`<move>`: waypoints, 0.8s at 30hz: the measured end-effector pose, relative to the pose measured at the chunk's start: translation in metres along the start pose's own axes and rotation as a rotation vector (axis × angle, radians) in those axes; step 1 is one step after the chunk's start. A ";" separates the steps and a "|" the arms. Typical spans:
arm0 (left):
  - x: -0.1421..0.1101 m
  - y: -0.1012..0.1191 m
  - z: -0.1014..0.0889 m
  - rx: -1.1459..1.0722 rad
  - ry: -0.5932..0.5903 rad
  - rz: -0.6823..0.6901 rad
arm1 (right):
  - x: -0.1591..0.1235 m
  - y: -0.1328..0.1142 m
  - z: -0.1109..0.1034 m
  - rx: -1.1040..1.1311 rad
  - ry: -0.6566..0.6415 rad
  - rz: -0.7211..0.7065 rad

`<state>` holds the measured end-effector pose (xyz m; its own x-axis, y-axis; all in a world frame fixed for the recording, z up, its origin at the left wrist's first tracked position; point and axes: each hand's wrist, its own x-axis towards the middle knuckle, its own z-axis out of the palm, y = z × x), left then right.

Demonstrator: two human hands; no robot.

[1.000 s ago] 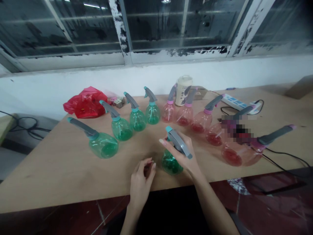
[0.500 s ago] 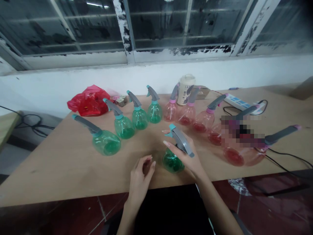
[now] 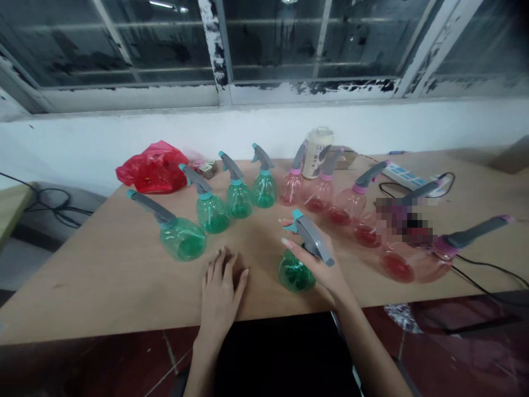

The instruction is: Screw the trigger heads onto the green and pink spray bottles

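My right hand [image 3: 320, 253] is closed around the neck of a green spray bottle [image 3: 295, 274], just under its grey head with a teal tip. That bottle stands on the wooden table near the front edge. Fingers spread, my left hand [image 3: 223, 286] rests palm down on the table to the left of it, holding nothing. Beyond it a green spray bottle [image 3: 183, 239] leans toward the left, and several more green spray bottles [image 3: 212, 213] curve away behind. On the right, several pink spray bottles [image 3: 347, 207] form a matching row.
A red plastic bag [image 3: 152, 168] lies at the back left. A paper cup [image 3: 317, 153] stands behind the pink bottles, near a white power strip [image 3: 413, 179]. Black cables [image 3: 487, 270] run over the table's right side. A wall with windows borders the back.
My left hand has moved left, away from the held bottle, and gone from curled to spread flat on the table. My right hand keeps its grip on the bottle.
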<state>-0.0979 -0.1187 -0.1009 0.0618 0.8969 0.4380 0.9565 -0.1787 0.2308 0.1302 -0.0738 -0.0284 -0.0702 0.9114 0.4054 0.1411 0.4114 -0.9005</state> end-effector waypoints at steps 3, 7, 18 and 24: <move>-0.001 0.000 0.002 0.042 -0.002 0.032 | 0.000 0.001 0.000 -0.010 -0.007 0.016; 0.001 0.000 0.000 0.061 -0.017 0.048 | -0.001 0.001 0.000 0.006 -0.008 0.037; 0.001 0.000 0.000 0.070 -0.035 0.046 | 0.004 -0.006 0.003 -0.056 0.042 0.027; 0.001 0.000 -0.001 0.056 -0.020 0.045 | 0.005 -0.006 0.002 -0.109 0.028 0.034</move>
<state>-0.0977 -0.1181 -0.0999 0.1100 0.8965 0.4291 0.9671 -0.1962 0.1620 0.1268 -0.0714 -0.0214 -0.0356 0.9241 0.3804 0.2493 0.3769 -0.8921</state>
